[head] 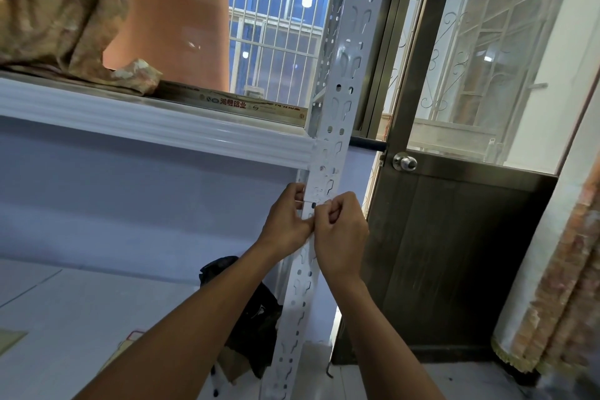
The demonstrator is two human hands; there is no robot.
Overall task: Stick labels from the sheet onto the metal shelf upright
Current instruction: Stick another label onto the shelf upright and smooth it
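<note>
The grey slotted metal shelf upright (344, 75) runs from top centre down to the bottom of the head view. Both my hands meet in front of it at mid height. My left hand (287, 219) holds a thin white label sheet (300, 201), seen edge-on, against the upright's left edge. My right hand (341, 227) has its fingers curled, and its fingertips pinch at the sheet's right end, over the upright. Pale label pieces (319, 169) seem to be stuck on the upright just above my hands.
A white shelf board (156, 120) joins the upright on the left, with patterned fabric (58, 10) piled above it. A dark metal door with a round knob (404, 162) stands right of the upright. A black bag (250, 312) lies low behind my left forearm.
</note>
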